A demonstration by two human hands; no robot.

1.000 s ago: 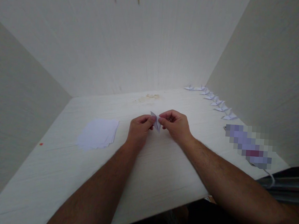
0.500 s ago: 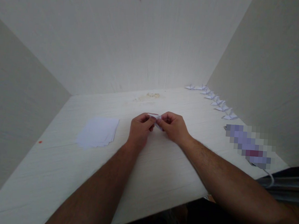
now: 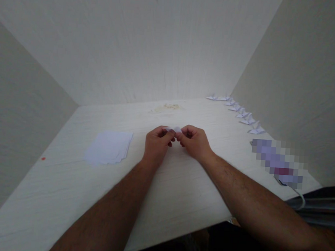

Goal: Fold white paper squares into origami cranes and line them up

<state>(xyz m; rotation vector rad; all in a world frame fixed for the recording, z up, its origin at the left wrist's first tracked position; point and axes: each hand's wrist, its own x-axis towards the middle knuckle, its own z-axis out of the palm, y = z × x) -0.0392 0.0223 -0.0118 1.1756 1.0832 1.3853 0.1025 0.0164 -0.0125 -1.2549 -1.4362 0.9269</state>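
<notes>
A small folded piece of white paper (image 3: 176, 129) is pinched between my two hands, above the middle of the white table (image 3: 176, 195). My left hand (image 3: 158, 142) grips its left side between thumb and fingers. On the other side, my right hand (image 3: 194, 141) holds the paper's right end with thumb and forefinger. Fingers cover much of it, so the exact shape of the folds is hidden. To the left of my left hand lies a loose stack of white paper sheets (image 3: 108, 147).
Several folded paper cranes (image 3: 256, 128) stand in a row along the right wall and back corner. Nearer on the right is a pixelated phone-like device (image 3: 276, 162) with a white cable (image 3: 302, 200). Walls enclose the table's back and sides. A small red spot (image 3: 43, 158) marks the left.
The folded paper has been turned between my fingers: the part that pointed down between the hands no longer shows. Both hands stay in nearly the same place.
</notes>
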